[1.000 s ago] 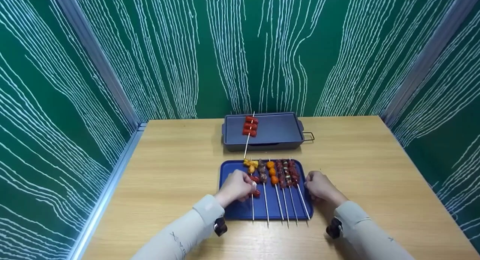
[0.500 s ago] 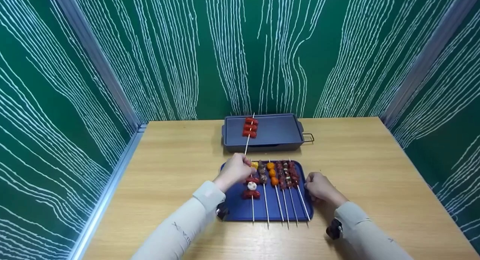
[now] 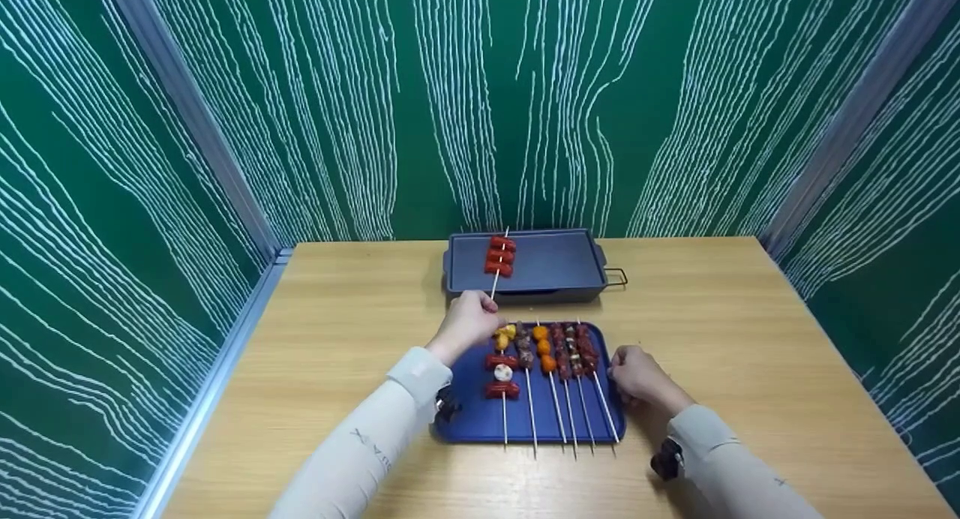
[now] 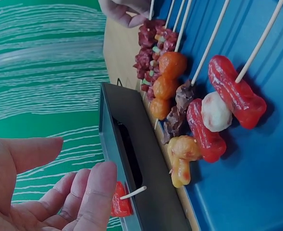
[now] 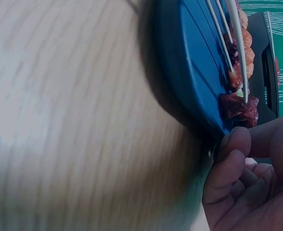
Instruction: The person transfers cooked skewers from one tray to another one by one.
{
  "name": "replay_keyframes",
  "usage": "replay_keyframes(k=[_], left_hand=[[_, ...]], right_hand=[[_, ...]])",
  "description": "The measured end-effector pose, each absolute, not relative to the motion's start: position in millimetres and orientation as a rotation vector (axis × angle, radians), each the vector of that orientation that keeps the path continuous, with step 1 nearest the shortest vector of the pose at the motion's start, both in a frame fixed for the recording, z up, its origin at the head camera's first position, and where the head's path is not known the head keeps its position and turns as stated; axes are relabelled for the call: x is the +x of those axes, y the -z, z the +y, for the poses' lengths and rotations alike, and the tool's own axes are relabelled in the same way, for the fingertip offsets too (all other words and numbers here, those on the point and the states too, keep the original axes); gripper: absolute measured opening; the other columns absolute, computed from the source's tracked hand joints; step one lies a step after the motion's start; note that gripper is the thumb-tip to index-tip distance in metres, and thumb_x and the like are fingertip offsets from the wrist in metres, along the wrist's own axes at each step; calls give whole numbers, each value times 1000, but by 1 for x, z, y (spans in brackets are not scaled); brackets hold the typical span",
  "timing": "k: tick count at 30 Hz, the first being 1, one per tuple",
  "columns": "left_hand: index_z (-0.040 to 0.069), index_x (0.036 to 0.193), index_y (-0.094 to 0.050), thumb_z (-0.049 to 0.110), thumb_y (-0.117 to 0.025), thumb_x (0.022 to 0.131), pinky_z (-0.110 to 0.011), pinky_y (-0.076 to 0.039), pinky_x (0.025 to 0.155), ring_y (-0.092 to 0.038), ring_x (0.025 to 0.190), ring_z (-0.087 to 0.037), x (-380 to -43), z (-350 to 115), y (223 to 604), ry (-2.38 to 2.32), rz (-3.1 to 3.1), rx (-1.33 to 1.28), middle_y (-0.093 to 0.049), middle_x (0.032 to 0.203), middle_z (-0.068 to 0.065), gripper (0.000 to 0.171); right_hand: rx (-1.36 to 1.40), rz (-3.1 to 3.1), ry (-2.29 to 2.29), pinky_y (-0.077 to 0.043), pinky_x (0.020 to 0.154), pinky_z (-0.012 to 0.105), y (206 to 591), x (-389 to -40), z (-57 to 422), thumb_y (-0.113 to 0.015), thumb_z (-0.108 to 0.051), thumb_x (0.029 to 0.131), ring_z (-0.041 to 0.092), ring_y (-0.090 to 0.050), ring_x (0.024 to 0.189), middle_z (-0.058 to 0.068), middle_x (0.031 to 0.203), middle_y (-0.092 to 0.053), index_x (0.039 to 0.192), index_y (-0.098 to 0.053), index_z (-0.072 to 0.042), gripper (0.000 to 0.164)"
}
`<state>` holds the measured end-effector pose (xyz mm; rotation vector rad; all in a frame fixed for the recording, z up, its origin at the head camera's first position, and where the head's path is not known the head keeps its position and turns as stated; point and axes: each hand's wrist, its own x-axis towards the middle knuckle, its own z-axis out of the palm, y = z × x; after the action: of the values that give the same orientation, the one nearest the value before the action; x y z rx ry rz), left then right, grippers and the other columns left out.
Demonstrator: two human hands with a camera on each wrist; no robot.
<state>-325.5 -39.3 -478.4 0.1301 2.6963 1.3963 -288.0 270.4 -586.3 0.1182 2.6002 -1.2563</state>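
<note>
My left hand reaches over the back left of the blue tray, by the stick end of a skewer of red sausage pieces lying on the dark griddle. In the left wrist view, the thumb and fingers stand apart, close to that stick's end. Below this hand, a skewer with yellow, red and white pieces lies on the tray. My right hand pinches the tray's right edge between thumb and index finger, beside the dark red meat skewers.
Orange ball and brown meat skewers lie side by side on the tray, sticks toward me. Behind the tray stands the griddle, with a wire handle on its right. Green walls with white lines enclose the wooden table.
My left hand has moved forward from over the red-and-white skewer to the stick end of the sausage skewer on the griddle. My right hand stays at the tray's edge.
</note>
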Motion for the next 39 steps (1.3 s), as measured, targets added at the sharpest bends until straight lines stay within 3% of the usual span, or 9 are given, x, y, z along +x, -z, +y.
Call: replay_keyframes(k=[8,13,17,21,25,29,33,39], left_hand=[[-4,109,-71,8,-79,90,-21,-58,50,-61,61,-11,-336,-42,486,-1403,2668,84,-66,90,-5,24],[0,103,-70,9,-80,90,-20,-57,52,-61,61,-10,-343,-41,491,-1407,2684,92,-66,87,-3,19],[3,98,-69,9,-80,90,-22,-53,61,-60,69,-12,-346,-40,493,-1391,2740,104,-66,85,-2,14],[3,94,-69,8,-79,89,-32,-58,76,-64,80,-21,-353,-41,498,-1392,2760,112,-69,87,-7,12],[8,89,-69,16,-81,87,-39,-62,81,-68,84,-24,-381,-43,531,-1406,2771,141,-71,87,-6,14],[11,89,-70,19,-82,87,-41,-61,78,-69,83,-24,-413,-40,565,-1333,2827,91,-72,86,-4,15],[10,91,-70,16,-79,87,-46,-61,78,-69,84,-27,-421,-37,566,-1269,2822,23,-72,87,-6,12],[22,84,-66,27,-76,85,-46,-57,71,-64,73,-17,-430,-34,584,-1191,2868,-18,-68,80,6,11]], right_hand=[[137,2616,1229,-45,37,21,586,-288,270,-53,1,101,12,-51,43,2,55,-51,86,-52,-4,16],[152,2599,1236,-46,36,22,585,-289,271,-52,2,101,12,-51,44,3,56,-51,87,-52,-3,14],[149,2607,1229,-47,37,23,585,-289,272,-53,1,101,13,-52,45,3,57,-52,88,-53,-3,14],[147,2588,1249,-47,37,23,587,-290,272,-53,1,101,13,-52,46,3,58,-52,89,-53,-3,13],[136,2581,1266,-45,37,22,587,-289,272,-53,2,100,12,-51,45,2,57,-51,86,-52,-4,15],[109,2600,1260,-43,37,21,586,-289,272,-53,2,100,10,-50,43,0,54,-50,82,-50,-6,20],[104,2597,1254,-44,38,21,586,-290,271,-52,2,102,11,-50,44,0,55,-51,82,-51,-7,22],[110,2600,1242,-44,38,21,588,-289,271,-52,1,101,11,-51,43,1,55,-51,83,-52,-6,20]])
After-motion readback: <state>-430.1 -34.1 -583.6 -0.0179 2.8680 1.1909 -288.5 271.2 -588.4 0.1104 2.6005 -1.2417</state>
